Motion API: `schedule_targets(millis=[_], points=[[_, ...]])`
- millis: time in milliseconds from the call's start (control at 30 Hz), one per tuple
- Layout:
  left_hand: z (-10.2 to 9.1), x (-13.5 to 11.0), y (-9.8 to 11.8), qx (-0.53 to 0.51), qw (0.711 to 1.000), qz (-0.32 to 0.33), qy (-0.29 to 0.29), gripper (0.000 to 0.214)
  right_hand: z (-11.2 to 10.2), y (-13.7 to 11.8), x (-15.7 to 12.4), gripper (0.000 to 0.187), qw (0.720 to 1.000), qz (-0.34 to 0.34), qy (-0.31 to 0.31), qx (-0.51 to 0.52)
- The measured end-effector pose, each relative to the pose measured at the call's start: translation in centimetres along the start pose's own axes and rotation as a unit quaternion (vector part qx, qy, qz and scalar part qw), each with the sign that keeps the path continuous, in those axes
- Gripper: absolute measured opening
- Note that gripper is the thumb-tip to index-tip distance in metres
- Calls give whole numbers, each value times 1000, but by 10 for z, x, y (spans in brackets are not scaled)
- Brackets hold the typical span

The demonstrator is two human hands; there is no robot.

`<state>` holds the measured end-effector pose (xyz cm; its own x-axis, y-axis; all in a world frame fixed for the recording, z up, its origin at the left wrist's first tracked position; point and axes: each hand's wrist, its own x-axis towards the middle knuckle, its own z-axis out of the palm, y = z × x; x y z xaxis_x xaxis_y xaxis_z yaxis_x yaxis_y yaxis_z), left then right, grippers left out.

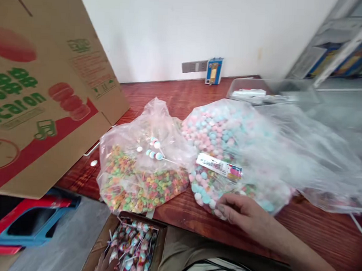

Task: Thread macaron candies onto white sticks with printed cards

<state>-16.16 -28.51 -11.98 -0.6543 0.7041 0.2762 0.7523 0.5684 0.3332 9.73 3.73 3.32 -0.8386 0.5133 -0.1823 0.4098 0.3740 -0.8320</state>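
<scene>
My right hand is closed in a pinch at the near edge of a clear bag of pink, blue and white candy balls. Whatever its fingertips hold is too small to make out. Low in the view, my left hand reaches into a cardboard box of wrapped candy skewers; its fingers are blurred and partly cut off. Left of the ball bag lies a clear bag of colourful ring-shaped candy. On top of it rest two ball skewers on white sticks and a loose white ball.
A printed wrapper lies on the ball bag. A large carton stands at the left. Crumpled plastic and a clear bin are at the right. A small blue box stands by the wall on the wooden table.
</scene>
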Motion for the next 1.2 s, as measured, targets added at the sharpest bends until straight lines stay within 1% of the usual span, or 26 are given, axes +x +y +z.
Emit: schedule_targets(millis=[67,133,167,200,267,300,400,467,533,567,600,633,667,700,733,767,833,867,900,933,967,1000,1033,1067,1133,1200], points=[[-5,16,9,-30,997,19,62,37,-17,10,6,27,994,5,98,-53],[-4,29,23,-52,990,41,123,32,-30,23,20,22,967,20,204,-149],[-2,35,31,-57,985,53,157,29,-34,30,28,23,949,43,232,-211],[-1,40,39,-58,978,64,189,26,-38,37,37,24,939,59,247,-233],[1,49,59,-56,966,86,236,24,-41,49,52,22,929,81,254,-255],[1,54,71,-60,962,97,247,24,-41,55,59,19,925,90,258,-263],[-5,70,116,-135,954,135,232,27,-37,65,67,13,916,97,274,-277],[-10,81,151,-219,946,146,189,29,-35,67,67,8,913,85,278,-286],[-12,91,186,-308,931,154,123,29,-34,67,64,11,911,63,274,-301],[-11,96,203,-358,920,144,75,26,-35,65,63,16,909,50,272,-312],[-10,100,219,-415,902,119,11,21,-36,64,62,19,907,37,270,-322],[-8,103,235,-468,877,76,-70,18,-37,61,61,20,904,22,270,-332],[-5,107,250,-519,840,27,-158,17,-39,59,60,19,900,7,272,-339],[-1,110,264,-560,790,-37,-247,19,-41,55,59,19,897,-10,275,-345],[4,113,277,-594,730,-96,-325,22,-43,52,58,19,895,-26,278,-348],[9,116,289,-630,666,-142,-373,25,-46,47,57,20,893,-43,280,-349],[18,124,309,-702,542,-198,-417,34,-52,38,52,22,891,-71,282,-348],[22,128,317,-739,486,-211,-416,37,-55,32,48,23,892,-84,283,-342],[26,133,323,-773,438,-218,-404,38,-58,27,43,24,896,-99,284,-327],[29,137,329,-803,399,-219,-385,38,-62,23,37,25,903,-114,284,-301],[31,141,333,-829,369,-216,-361,38,-66,18,31,26,915,-130,281,-258],[32,144,336,-848,349,-213,-336,39,-70,15,24,25,928,-143,272,-209],[32,147,339,-862,340,-212,-312,39,-73,13,18,24,940,-151,258,-162],[33,149,340,-868,341,-217,-288,37,-75,11,13,22,950,-150,245,-119],[32,149,343,-863,366,-252,-239,29,-74,12,7,17,962,-121,240,-46],[31,145,345,-849,393,-297,-192,21,-65,16,6,18,961,-85,257,57]])
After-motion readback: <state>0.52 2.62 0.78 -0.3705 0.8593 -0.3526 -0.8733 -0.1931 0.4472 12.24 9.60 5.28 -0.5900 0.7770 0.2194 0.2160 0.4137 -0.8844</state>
